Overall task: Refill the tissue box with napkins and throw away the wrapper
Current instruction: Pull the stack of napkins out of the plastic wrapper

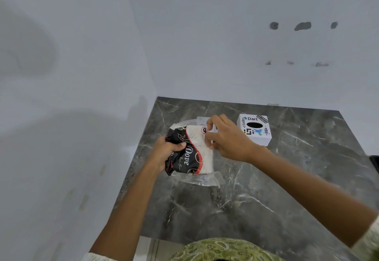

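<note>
A pack of white napkins in a black, red and clear plastic wrapper [189,154] is held just above the dark marble table [266,178]. My left hand [167,150] grips the wrapper's black left side. My right hand [227,137] pinches the pack's upper right edge with thumb and fingertips. A loose clear flap of the wrapper hangs at the pack's near end. The white tissue box [255,128], covered in stickers and with a dark oval opening on top, stands upright just right of my right hand. A white object behind my right hand is mostly hidden.
The table sits in a corner, with white walls on the left and behind it. Its near edge is at the bottom of the view, above my green patterned clothing [223,249]. A dark object [375,163] shows at the table's right edge.
</note>
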